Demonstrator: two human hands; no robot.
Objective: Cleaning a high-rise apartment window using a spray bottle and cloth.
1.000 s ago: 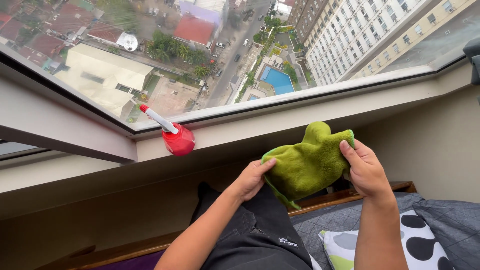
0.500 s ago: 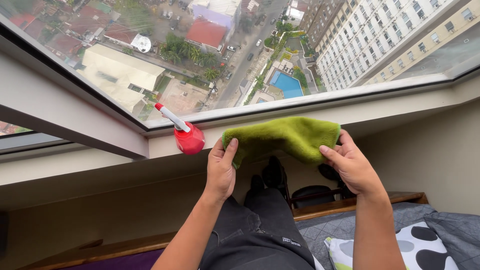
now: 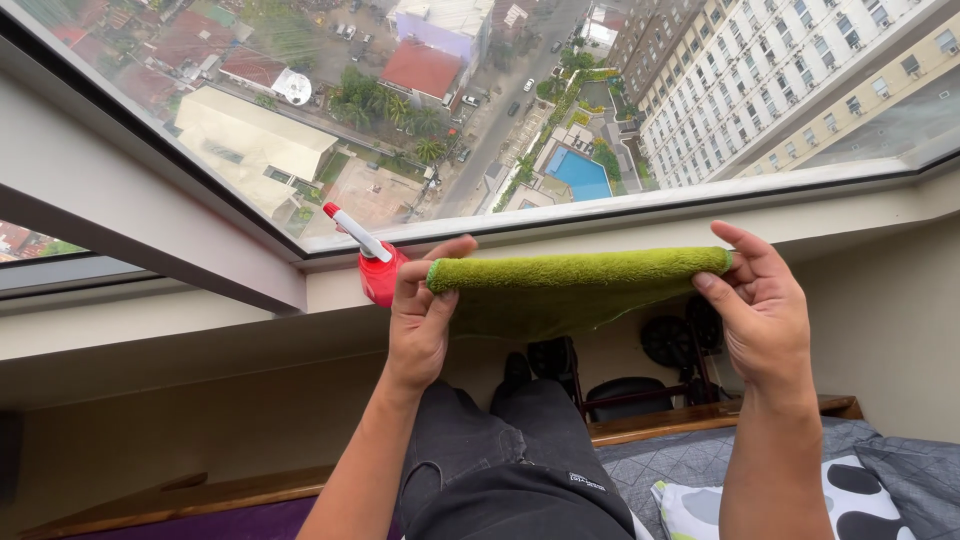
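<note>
Grip: I have both hands closed on one green cloth [image 3: 575,290]. My left hand [image 3: 420,315] pinches its left corner between thumb and fingers; my right hand [image 3: 765,305] pinches its right corner the same way. The cloth spans the gap between the two hands, its top edge pulled straight and level, the rest hanging loose below in a shallow sag.

Cloth: soft, fuzzy pile, like microfibre or terry; rectangular, with a lighter stitched hem showing at the left corner.

Next outward: a red spray bottle [image 3: 378,270] with a white nozzle tipped in red stands on the sill [image 3: 200,320], just behind my left hand and partly hidden by its fingers. I cannot tell if they touch.

Sill: smooth, painted off-white, running beneath a large sloping window [image 3: 480,110] with a dark frame.

Below: my legs [image 3: 500,440] in dark trousers stretch towards the wall. Dark objects, one round, sit low by the wall, partly screened by the cloth. A wooden edge [image 3: 700,415], grey bedding and a white pillow [image 3: 850,495] with black spots lie beside my right arm.
</note>
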